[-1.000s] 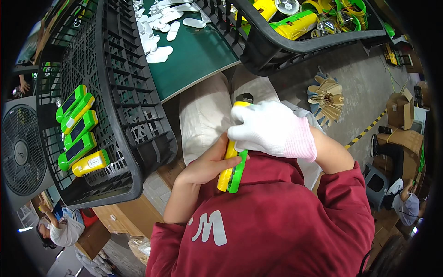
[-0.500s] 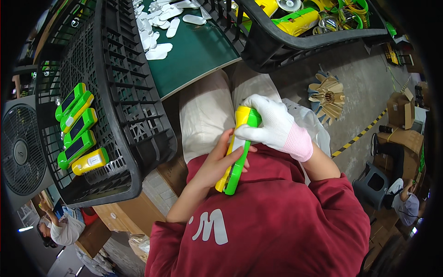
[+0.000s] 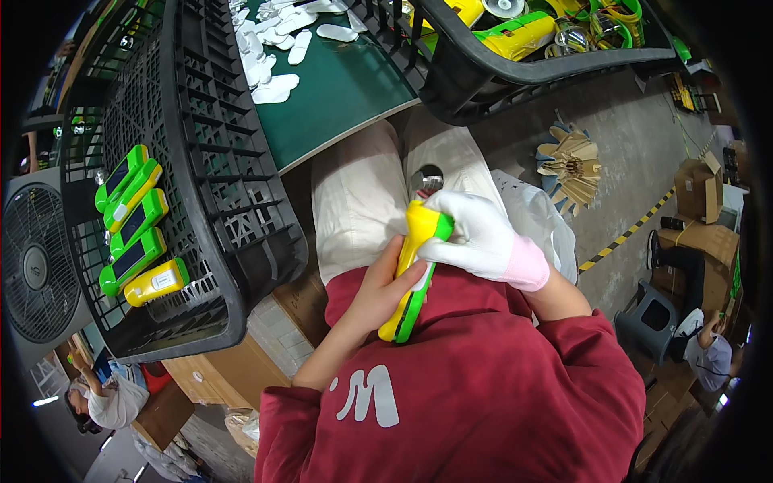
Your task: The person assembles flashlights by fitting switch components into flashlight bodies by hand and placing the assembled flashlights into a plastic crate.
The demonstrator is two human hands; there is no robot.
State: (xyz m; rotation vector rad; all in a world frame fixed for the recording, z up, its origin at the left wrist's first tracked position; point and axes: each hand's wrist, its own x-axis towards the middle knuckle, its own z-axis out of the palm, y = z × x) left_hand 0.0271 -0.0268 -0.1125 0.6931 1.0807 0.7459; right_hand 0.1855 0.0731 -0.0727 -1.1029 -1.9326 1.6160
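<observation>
A yellow and green flashlight body [image 3: 415,233] stands tilted over my lap, gripped from both sides. My bare left hand [image 3: 385,290] is wrapped round its lower part, thumb lying along the yellow and white front. My right hand [image 3: 475,233], in a white glove with a pink cuff, is closed on the upper green side, with the thumb across the body. Just beyond its upper end shows a round shiny reflector [image 3: 427,178]; how it joins the body is hidden.
A black crate [image 3: 233,282] on the left holds several finished-looking green and yellow flashlights [image 3: 133,253]. White oval pieces [image 3: 274,88] lie on the green table [image 3: 330,121]. Another black crate [image 3: 555,72] at upper right holds flashlight parts. A fan [image 3: 36,258] stands far left; people sit farther off.
The round reflector has come into view beyond the flashlight's upper end. Both hands and the flashlight have shifted slightly toward me, and the gap between its yellow and green halves looks narrower.
</observation>
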